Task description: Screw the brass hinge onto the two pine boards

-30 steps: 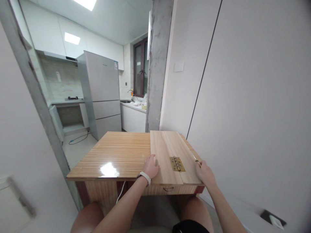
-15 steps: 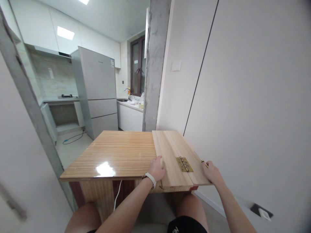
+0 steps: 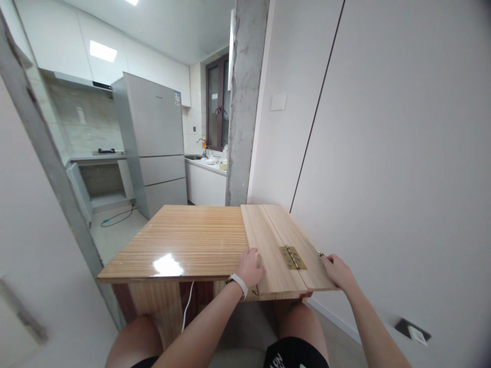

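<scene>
Left hand (image 3: 250, 267) resting on hinged boards (image 3: 268, 235), right hand (image 3: 338, 271) gripping thin tool (image 3: 316, 250)

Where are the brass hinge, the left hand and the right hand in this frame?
brass hinge (image 3: 292, 257), head view, on its central knuckle.
left hand (image 3: 251, 267), head view, on the back of the hand.
right hand (image 3: 338, 271), head view, on the back of the hand.

The tabletop (image 3: 192, 240) is showing glossy orange-brown stripes. At its 3 o'clock, the boards (image 3: 264, 235) are looking pale tan with faint grain, the hinge (image 3: 292, 257) is gleaming brass, and the thin tool (image 3: 314, 249) is glinting silver and yellow.
</scene>
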`<state>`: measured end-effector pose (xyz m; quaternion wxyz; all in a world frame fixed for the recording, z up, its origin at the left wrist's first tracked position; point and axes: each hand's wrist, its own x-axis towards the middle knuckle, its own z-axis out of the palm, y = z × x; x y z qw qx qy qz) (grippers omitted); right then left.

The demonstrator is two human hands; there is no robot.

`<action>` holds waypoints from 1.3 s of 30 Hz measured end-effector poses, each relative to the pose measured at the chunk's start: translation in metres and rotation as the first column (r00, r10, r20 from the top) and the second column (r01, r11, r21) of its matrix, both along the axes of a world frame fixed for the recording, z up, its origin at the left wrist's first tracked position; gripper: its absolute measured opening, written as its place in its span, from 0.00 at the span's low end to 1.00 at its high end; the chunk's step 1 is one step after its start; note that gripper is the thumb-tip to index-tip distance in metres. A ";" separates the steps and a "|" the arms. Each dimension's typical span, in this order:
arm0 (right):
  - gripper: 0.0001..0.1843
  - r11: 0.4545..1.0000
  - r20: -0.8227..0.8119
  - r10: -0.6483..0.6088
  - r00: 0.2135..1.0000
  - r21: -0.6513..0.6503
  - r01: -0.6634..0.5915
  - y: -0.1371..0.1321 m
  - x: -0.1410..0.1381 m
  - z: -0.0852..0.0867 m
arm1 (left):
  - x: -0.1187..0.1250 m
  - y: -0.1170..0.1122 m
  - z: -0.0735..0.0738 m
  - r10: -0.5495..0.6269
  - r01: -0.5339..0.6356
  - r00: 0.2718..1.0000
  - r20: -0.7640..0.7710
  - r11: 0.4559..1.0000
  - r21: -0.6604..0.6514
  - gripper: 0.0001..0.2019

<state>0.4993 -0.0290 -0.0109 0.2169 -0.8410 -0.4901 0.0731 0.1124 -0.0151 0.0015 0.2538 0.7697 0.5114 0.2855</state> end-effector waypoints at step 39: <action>0.29 0.973 -0.232 0.232 0.945 0.076 -0.220 -0.006 0.018 0.026 | 0.010 -0.026 0.014 0.146 -0.132 0.983 0.113 0.984 -0.124 0.23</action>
